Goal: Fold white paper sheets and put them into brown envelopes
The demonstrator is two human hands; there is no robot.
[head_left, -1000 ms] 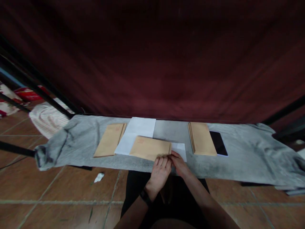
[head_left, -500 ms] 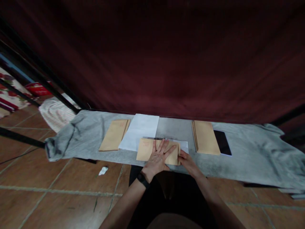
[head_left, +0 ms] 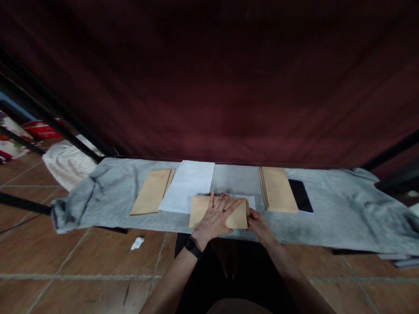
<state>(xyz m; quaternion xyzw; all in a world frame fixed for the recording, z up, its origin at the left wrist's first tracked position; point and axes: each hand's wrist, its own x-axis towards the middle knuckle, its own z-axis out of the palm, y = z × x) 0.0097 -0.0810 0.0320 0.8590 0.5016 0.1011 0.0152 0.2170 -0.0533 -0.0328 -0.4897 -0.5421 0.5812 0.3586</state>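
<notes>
Head view looks down on the brown envelope (head_left: 200, 210), lying flat at the near edge of the grey cloth (head_left: 343, 209), right in front of the person. Left hand (head_left: 214, 216) is down on top of it, palm flat, fingers (head_left: 218, 202) spread wide and stretched out, gripping nothing, just pressing on the paper. Right hand (head_left: 259, 222) sits at the envelope's right end, fingertips against that edge; whether they pinch it or only touch it, I cannot tell from this angle. A black wristband (head_left: 192, 247) shows on the left wrist.

Peeking out from behind the envelope at its right corner is a white sheet (head_left: 250, 200). Just beyond and to the left lies a bigger stack of white paper (head_left: 188, 185), its near edge tucked under the envelope. Left of that, a pile of brown envelopes (head_left: 151, 191). Over on the right, well apart from the hands, a second envelope pile (head_left: 277, 189) with a dark phone (head_left: 300, 195) just beside it.

Behind the cloth hangs a dark red curtain (head_left: 229, 87). On the tiled floor (head_left: 65, 253) below, a small white scrap (head_left: 137, 243).
</notes>
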